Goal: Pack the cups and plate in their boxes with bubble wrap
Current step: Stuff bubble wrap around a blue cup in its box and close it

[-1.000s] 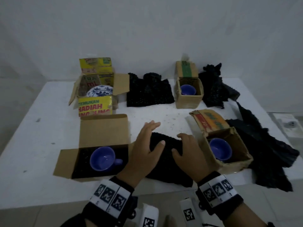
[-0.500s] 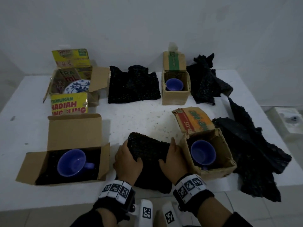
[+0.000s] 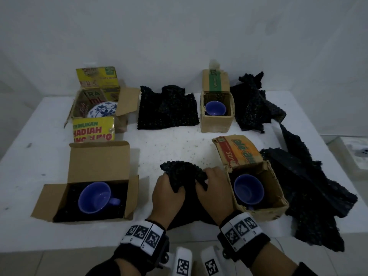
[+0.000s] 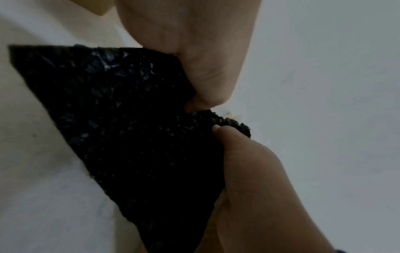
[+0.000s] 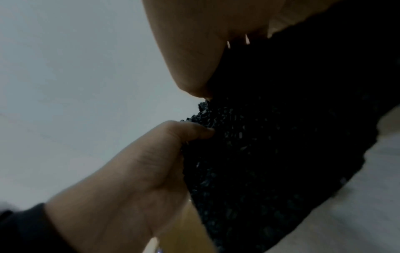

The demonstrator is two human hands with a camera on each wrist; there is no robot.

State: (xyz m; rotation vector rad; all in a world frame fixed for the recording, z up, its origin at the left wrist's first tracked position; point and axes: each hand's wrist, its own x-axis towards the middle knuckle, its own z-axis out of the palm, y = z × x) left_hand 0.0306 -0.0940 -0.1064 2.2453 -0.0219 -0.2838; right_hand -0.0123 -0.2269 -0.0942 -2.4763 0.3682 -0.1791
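Since the earlier frame the two hands have drawn the far edge of the black bubble wrap sheet up off the bench and bunched it, where before it lay flat under the palms. The left hand has its grip curled around the left part of the raised edge, and the right hand has its grip pinching the right part, thumb against fingers, as the wrist views also show. The sheet sits at the near middle of the bench; from it, the plain box with a blue cup is at 9 o'clock and the printed box with another blue cup is at 3 o'clock. At 11 o'clock stands the yellow box with the patterned plate, and at 1 o'clock a small box with a third cup. I judge the sheet to be very light, soft and floppy, so it will sag and fold; taking it at two corners of one edge keeps it spread. The cups and plate look breakable, so press the wrap down gently.
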